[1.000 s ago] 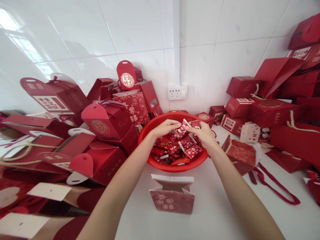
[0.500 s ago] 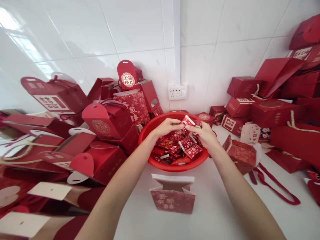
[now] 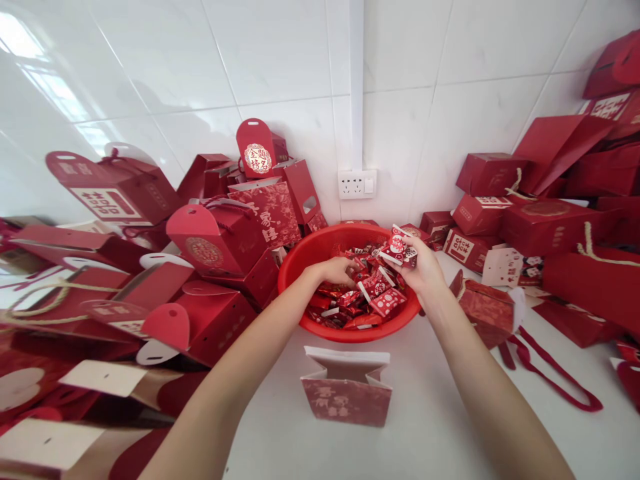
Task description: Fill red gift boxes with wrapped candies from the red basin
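Note:
A red plastic basin [image 3: 295, 250] holds many small wrapped candies [image 3: 387, 302] in red and white wrappers. My left hand [image 3: 336, 271] reaches into it from the left, thumb and fingers apart, fingertips touching the candies in the middle. Over the basin's right rim, my right hand [image 3: 423, 263] grips a few candy packets [image 3: 397, 245] between thumb and fingers. Their exact number is hidden. In front of the basin, between my forearms, a red paper gift bag [image 3: 347, 402] stands upright with its white-lined mouth open.
Red gift boxes [image 3: 215, 240] are piled on the left, with more boxes [image 3: 547, 223] stacked on the right. A dark red ribbon [image 3: 555, 380] lies on the white tabletop [image 3: 425, 400]. Behind the basin is a tiled wall with a socket [image 3: 357, 185].
My hands were together over the basin at a packet. Now the right hand has drawn right with packets in it, and the left has dropped down among the candies.

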Demonstrator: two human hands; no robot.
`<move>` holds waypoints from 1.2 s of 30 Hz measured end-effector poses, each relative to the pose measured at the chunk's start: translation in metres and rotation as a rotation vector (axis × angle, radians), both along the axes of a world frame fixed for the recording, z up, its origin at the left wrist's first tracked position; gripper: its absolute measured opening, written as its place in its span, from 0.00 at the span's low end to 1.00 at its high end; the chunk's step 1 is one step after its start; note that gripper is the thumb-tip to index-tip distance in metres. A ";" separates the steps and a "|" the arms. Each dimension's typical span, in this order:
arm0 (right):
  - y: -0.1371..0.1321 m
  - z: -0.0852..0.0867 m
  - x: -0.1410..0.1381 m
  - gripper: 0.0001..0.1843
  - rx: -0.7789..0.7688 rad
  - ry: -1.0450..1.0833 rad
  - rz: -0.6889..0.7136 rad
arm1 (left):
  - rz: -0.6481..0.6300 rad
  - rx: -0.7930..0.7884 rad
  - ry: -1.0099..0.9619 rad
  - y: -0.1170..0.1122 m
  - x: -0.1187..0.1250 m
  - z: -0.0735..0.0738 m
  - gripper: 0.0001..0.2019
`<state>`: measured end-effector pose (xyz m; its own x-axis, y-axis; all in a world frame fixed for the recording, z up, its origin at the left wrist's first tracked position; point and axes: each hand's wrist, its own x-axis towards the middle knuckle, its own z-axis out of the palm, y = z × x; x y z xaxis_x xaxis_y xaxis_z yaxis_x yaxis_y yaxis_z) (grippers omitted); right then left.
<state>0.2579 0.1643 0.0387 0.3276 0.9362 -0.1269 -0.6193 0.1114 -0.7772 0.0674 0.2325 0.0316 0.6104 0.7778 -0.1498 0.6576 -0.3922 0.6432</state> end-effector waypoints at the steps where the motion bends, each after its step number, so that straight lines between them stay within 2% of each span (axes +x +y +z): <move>1: 0.000 0.000 0.000 0.06 -0.007 0.007 0.005 | -0.004 0.005 0.026 -0.001 0.001 -0.001 0.18; 8: 0.002 -0.004 0.001 0.08 -0.003 0.019 0.008 | 0.061 0.129 0.020 0.003 0.006 0.001 0.08; 11: 0.003 -0.005 0.001 0.08 -0.006 0.019 0.009 | 0.131 0.196 -0.001 0.006 0.006 0.005 0.13; 15: 0.002 -0.005 0.001 0.08 -0.010 0.015 0.006 | 0.213 0.269 -0.001 0.006 0.004 0.009 0.14; 22: 0.000 -0.002 0.000 0.08 -0.019 0.008 -0.007 | 0.426 0.362 0.041 0.009 -0.005 0.007 0.14; 24: -0.001 -0.001 -0.001 0.09 -0.019 0.005 -0.011 | 0.449 0.375 0.037 0.008 -0.007 0.008 0.18; 27: -0.002 -0.001 -0.001 0.09 -0.009 0.000 -0.015 | 0.364 0.322 0.045 0.005 -0.007 0.012 0.24; 32: -0.001 -0.004 -0.001 0.11 0.017 -0.013 -0.018 | -0.053 -0.056 0.197 -0.002 -0.004 0.017 0.13; 34: -0.001 -0.005 0.000 0.11 0.017 -0.012 -0.020 | -0.151 -0.151 0.248 -0.004 -0.002 0.016 0.12; 36: -0.001 -0.005 0.000 0.11 0.018 -0.012 -0.020 | -0.192 -0.188 0.272 -0.005 -0.001 0.013 0.12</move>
<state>0.2574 0.1635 0.0339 0.3475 0.9317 -0.1058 -0.6073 0.1377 -0.7824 0.0667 0.2275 0.0449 0.6607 0.5963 -0.4559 0.7402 -0.4167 0.5277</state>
